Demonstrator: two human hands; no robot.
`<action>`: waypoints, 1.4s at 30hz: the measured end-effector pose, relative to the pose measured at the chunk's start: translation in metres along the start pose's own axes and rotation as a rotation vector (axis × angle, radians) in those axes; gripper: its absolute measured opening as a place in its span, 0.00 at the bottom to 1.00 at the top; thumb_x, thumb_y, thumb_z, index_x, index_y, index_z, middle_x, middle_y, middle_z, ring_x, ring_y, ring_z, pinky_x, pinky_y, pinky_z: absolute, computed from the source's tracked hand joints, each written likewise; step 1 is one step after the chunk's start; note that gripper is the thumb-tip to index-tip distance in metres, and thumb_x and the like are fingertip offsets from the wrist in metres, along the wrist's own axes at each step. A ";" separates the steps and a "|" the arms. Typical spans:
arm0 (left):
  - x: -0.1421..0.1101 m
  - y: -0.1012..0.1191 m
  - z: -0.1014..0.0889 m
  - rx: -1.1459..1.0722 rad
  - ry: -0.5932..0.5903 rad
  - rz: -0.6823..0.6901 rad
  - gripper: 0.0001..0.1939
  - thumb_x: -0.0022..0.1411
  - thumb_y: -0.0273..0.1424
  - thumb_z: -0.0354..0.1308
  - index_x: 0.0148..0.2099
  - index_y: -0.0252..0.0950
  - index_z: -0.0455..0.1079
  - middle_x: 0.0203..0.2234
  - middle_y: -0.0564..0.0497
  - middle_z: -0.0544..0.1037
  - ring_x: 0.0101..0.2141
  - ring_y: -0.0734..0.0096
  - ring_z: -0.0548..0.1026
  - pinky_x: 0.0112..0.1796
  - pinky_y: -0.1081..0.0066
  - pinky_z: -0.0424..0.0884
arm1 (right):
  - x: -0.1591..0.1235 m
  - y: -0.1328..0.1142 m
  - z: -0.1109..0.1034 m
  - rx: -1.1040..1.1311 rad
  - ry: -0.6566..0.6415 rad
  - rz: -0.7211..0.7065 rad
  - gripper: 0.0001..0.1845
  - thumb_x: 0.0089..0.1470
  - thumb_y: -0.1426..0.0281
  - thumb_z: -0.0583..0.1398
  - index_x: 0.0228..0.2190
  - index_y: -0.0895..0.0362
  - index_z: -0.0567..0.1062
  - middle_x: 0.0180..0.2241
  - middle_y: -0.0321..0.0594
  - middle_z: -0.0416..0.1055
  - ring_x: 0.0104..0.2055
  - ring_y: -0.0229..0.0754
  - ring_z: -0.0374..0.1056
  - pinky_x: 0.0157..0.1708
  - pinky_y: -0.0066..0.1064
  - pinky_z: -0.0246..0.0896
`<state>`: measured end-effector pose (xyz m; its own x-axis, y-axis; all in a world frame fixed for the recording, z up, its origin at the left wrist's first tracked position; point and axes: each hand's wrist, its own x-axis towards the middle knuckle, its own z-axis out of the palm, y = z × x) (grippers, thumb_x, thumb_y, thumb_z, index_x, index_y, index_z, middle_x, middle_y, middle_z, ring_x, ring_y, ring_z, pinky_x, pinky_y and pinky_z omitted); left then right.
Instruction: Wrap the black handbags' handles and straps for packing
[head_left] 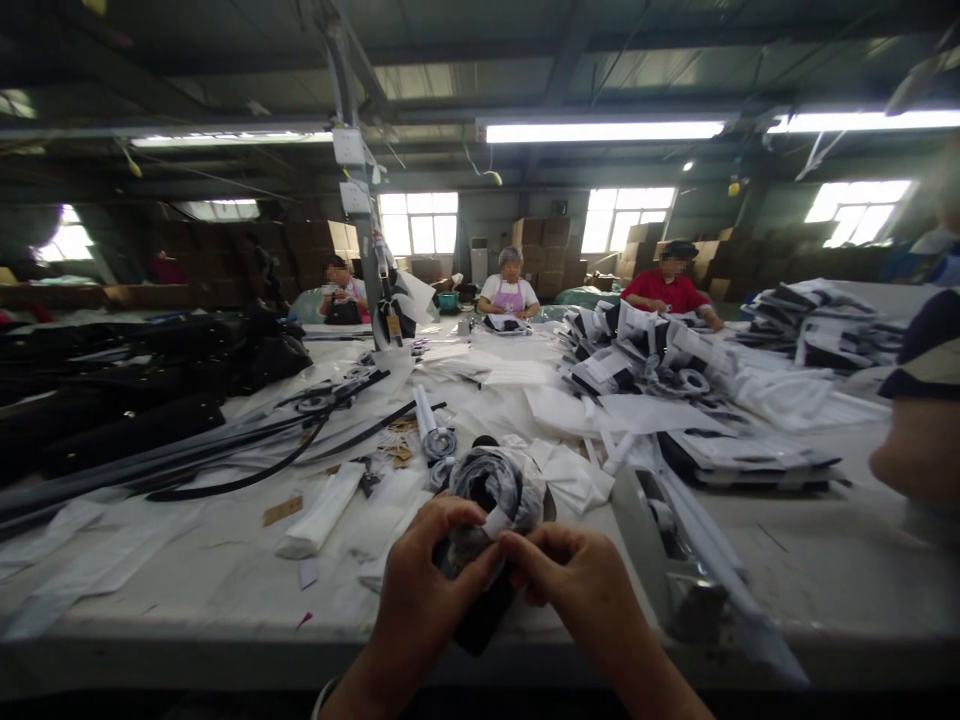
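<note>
My left hand (427,575) and my right hand (574,580) meet just above the near table edge. Both are closed on a bundle of black and white fabric in clear plastic wrap (495,490). Between the fingertips of both hands sits a small white tag or strip (496,521). A dark part of the bundle (484,615) hangs down below my left thumb. The lower fingers of both hands are hidden behind the bundle.
The long white table (187,590) carries black straps (247,460), white wrapped rolls (322,510), piles of black and white packets (660,360) and a metal tool (675,560). Three people sit at the far end. Another person's arm (915,450) is at the right.
</note>
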<state>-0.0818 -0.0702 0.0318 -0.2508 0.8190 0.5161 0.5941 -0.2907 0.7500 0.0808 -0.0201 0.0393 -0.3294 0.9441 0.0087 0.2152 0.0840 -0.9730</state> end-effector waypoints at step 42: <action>0.013 0.008 0.000 -0.171 -0.151 -0.220 0.15 0.53 0.38 0.67 0.40 0.38 0.70 0.36 0.50 0.79 0.42 0.59 0.77 0.44 0.65 0.73 | 0.016 0.042 -0.001 0.282 -0.158 -0.110 0.15 0.54 0.60 0.62 0.27 0.59 0.79 0.23 0.38 0.74 0.24 0.36 0.66 0.26 0.26 0.61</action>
<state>-0.0803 -0.0620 0.0445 -0.2353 0.9318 0.2765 0.3975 -0.1673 0.9022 0.0859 -0.0015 -0.0010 -0.4798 0.8714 0.1022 -0.0845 0.0701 -0.9940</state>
